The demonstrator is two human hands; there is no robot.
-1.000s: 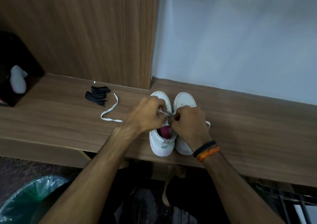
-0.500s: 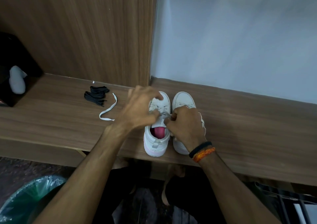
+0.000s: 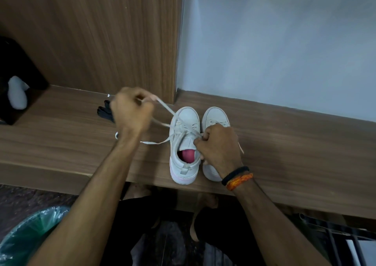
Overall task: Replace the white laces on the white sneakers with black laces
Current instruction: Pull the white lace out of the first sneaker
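While our left hand pinches the white lace and holds it raised up and to the left, the lace runs taut from the eyelets of the left sneaker. Both sneakers stand side by side on the wooden ledge, long axes running away from us, toes toward the wall, heels at the near edge. We see a pink insole inside the left one. Our right hand is curled at that shoe's tongue, pinching lacing there, and covers much of the right sneaker. Black laces lie bunched behind our left hand. A bin lined with green plastic sits lower left; we cannot tell its contents.
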